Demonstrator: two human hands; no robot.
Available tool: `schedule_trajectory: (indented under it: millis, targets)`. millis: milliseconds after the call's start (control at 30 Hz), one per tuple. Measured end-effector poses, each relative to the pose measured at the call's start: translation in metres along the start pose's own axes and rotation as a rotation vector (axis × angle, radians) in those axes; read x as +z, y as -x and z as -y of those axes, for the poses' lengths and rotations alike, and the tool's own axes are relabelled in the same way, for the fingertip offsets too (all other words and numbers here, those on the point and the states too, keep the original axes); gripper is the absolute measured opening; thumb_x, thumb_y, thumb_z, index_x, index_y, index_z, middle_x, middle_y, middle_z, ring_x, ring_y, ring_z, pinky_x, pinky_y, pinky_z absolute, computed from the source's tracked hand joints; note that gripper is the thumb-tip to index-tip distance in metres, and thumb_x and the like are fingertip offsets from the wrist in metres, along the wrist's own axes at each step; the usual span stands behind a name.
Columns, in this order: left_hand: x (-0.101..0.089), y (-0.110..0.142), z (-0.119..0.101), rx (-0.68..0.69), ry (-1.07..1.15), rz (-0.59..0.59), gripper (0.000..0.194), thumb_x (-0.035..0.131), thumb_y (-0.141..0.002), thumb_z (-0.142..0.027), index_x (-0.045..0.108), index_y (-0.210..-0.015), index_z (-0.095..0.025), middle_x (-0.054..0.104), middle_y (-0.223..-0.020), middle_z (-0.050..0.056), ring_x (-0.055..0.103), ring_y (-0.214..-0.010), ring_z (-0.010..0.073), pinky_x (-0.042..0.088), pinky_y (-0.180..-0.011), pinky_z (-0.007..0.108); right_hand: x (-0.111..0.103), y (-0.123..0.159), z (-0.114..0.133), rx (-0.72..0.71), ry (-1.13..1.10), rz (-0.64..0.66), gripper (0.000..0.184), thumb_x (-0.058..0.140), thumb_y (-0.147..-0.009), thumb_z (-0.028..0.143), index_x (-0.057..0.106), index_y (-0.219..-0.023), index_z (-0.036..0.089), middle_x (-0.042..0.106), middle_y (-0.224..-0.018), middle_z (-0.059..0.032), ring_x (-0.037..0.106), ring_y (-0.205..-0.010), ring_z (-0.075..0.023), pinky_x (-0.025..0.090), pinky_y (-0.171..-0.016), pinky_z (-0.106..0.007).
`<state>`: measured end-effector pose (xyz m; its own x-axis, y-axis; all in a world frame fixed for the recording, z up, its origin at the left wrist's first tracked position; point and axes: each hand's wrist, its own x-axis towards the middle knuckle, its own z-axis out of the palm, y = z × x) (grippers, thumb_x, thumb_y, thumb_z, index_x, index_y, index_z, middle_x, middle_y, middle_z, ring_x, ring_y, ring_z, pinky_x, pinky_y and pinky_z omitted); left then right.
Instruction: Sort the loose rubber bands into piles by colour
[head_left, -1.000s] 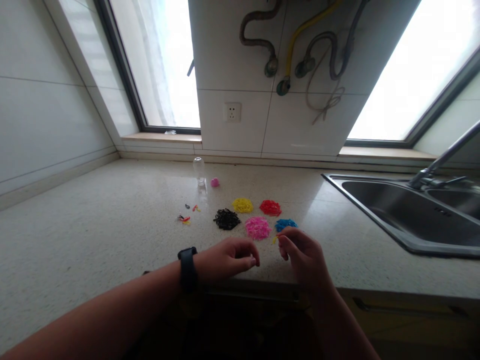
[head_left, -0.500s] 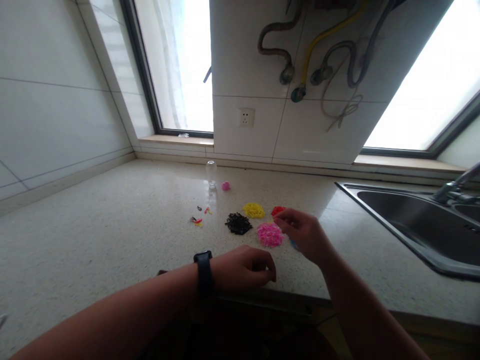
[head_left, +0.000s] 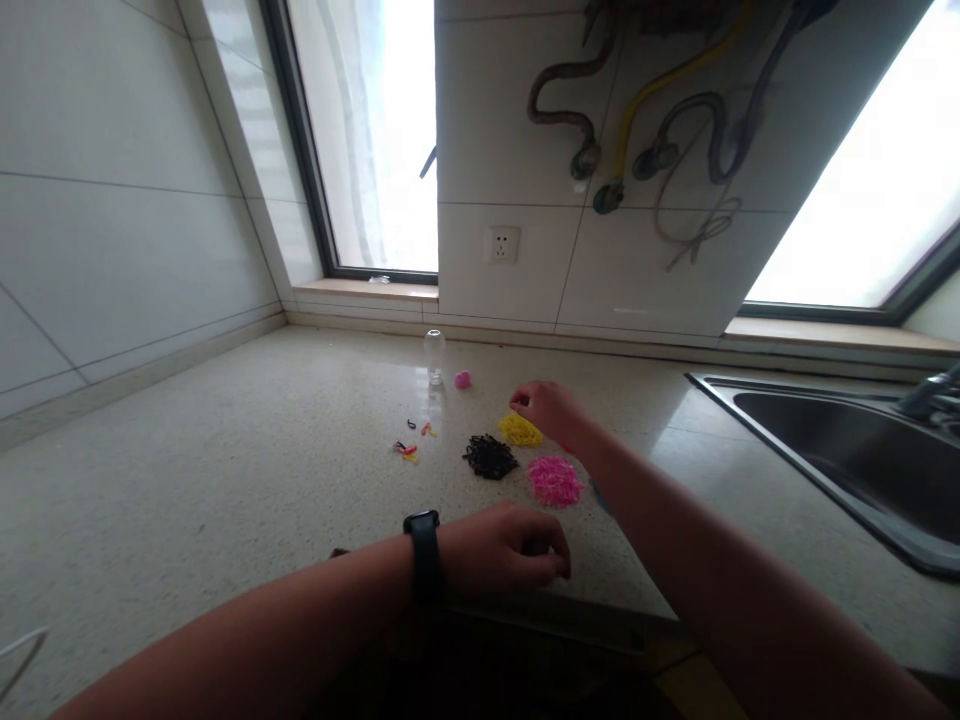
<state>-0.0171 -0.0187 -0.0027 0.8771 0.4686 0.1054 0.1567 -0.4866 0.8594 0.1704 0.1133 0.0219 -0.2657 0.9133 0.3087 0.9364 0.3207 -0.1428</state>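
My right hand [head_left: 553, 408] hovers over the back of a pile of small yellow loops [head_left: 521, 430], thumb and forefinger pinched together. Whatever the pinch may hold is too small to make out. Near the counter's front edge rests my left hand [head_left: 517, 548], its fingers curled in and nothing visible in them. Between the hands lie a pile of black loops [head_left: 490, 457] and a pile of pink loops [head_left: 555, 482], which look like small rubber bands. My right forearm mostly covers a red pile and a blue pile [head_left: 602, 497].
A clear bottle [head_left: 434, 358] stands farther back, beside a small pink cap-like piece [head_left: 463, 380]. Several loose red, black and yellow loops [head_left: 406, 450] lie left of the piles. On the right is a steel sink [head_left: 720, 385]; the tiled wall bounds the counter behind.
My right hand has moved left and away from me, from beside the red pile to above the yellow one. The view has shifted slightly; my left hand keeps its curled pose.
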Motion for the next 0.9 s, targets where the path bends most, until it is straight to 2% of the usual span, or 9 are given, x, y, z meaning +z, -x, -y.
schedule_trajectory:
  millis: [133, 267, 400, 500, 600, 667, 767, 900]
  targets:
    - [0.000, 0.000, 0.000, -0.016, -0.021, 0.005, 0.016, 0.059, -0.087, -0.024, 0.072, -0.093, -0.015, 0.052, -0.064, -0.004, 0.044, -0.058, 0.0073, 0.032, -0.053, 0.019, 0.000, 0.003, 0.001, -0.047, 0.139, 0.070, 0.022, 0.059, -0.089, 0.037, 0.076, -0.095, 0.026, 0.075, -0.100, -0.0043, 0.067, -0.088, -0.0212, 0.042, -0.071, -0.029]
    - [0.000, 0.000, 0.000, -0.018, -0.013, 0.011, 0.015, 0.060, -0.087, -0.023, 0.071, -0.092, -0.015, 0.051, -0.063, -0.005, 0.043, -0.056, 0.0067, 0.033, -0.052, 0.019, -0.010, 0.013, -0.001, -0.088, 0.165, 0.094, 0.022, 0.057, -0.089, 0.037, 0.076, -0.091, 0.025, 0.075, -0.098, -0.0043, 0.066, -0.087, -0.0208, 0.041, -0.070, -0.028]
    - [0.000, 0.000, -0.001, -0.021, -0.006, 0.011, 0.016, 0.060, -0.087, -0.025, 0.071, -0.092, -0.015, 0.049, -0.063, -0.005, 0.042, -0.056, 0.0065, 0.032, -0.051, 0.019, -0.024, 0.029, -0.012, -0.078, 0.129, 0.050, 0.025, 0.054, -0.090, 0.036, 0.074, -0.088, 0.023, 0.074, -0.094, -0.0046, 0.066, -0.083, -0.0196, 0.039, -0.068, -0.028]
    - [-0.001, 0.000, -0.002, -0.023, -0.015, 0.010, 0.016, 0.060, -0.088, -0.026, 0.071, -0.092, -0.015, 0.048, -0.061, -0.005, 0.041, -0.055, 0.0065, 0.031, -0.050, 0.019, -0.034, 0.046, -0.030, -0.051, 0.054, -0.026, 0.024, 0.054, -0.090, 0.036, 0.073, -0.086, 0.023, 0.074, -0.092, -0.0037, 0.065, -0.082, -0.0188, 0.039, -0.069, -0.028]
    - [-0.001, 0.001, -0.002, -0.020, -0.012, 0.018, 0.017, 0.060, -0.088, -0.027, 0.071, -0.092, -0.015, 0.048, -0.062, -0.005, 0.041, -0.056, 0.0066, 0.031, -0.051, 0.019, -0.037, 0.071, -0.063, 0.049, -0.073, -0.142, 0.025, 0.054, -0.089, 0.038, 0.073, -0.087, 0.023, 0.073, -0.084, -0.0033, 0.061, -0.071, -0.0168, 0.040, -0.067, -0.029]
    - [-0.001, 0.001, -0.001, -0.021, -0.003, 0.024, 0.017, 0.059, -0.089, -0.027, 0.071, -0.093, -0.015, 0.048, -0.062, -0.005, 0.041, -0.056, 0.0068, 0.031, -0.051, 0.019, -0.033, 0.088, -0.089, 0.197, -0.221, -0.233, 0.030, 0.053, -0.088, 0.043, 0.073, -0.088, 0.021, 0.071, -0.077, -0.0046, 0.059, -0.064, -0.0164, 0.040, -0.063, -0.029]
    - [-0.001, 0.001, 0.000, -0.029, 0.004, 0.033, 0.017, 0.059, -0.089, -0.027, 0.070, -0.093, -0.015, 0.048, -0.062, -0.005, 0.040, -0.056, 0.0070, 0.032, -0.052, 0.020, -0.024, 0.104, -0.124, 0.371, -0.450, -0.260, 0.038, 0.054, -0.084, 0.049, 0.074, -0.086, 0.016, 0.066, -0.068, -0.0054, 0.052, -0.055, -0.0151, 0.036, -0.054, -0.028]
    - [0.000, 0.001, -0.001, -0.061, -0.008, 0.036, 0.016, 0.058, -0.090, -0.025, 0.069, -0.093, -0.014, 0.051, -0.066, -0.004, 0.042, -0.058, 0.0074, 0.033, -0.054, 0.020, -0.012, 0.103, -0.142, 0.501, -0.679, -0.372, 0.045, 0.056, -0.080, 0.054, 0.074, -0.093, 0.015, 0.057, -0.063, -0.0006, 0.041, -0.050, -0.0117, 0.031, -0.049, -0.027]
